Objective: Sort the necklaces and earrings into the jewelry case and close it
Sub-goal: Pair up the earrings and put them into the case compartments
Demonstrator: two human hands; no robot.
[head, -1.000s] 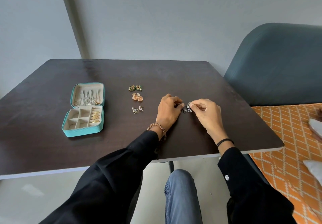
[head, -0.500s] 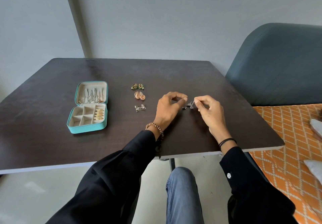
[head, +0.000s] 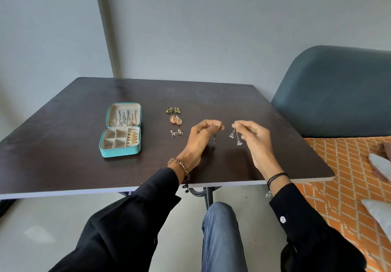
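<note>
Left earring [head: 214,140] hangs under pinched thumb and forefinger of your left hand [head: 200,139]. Right earring [head: 232,134] dangles from same tight pinch in your right hand [head: 255,142]. Both over table [head: 232,98], well right of open jewelry case [head: 120,152].

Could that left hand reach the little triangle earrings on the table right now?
Probably yes: the triangle earrings lie just beside the left hand, with only bare table between. But it pinches a silver dangling earring, so it isn't free.
</note>
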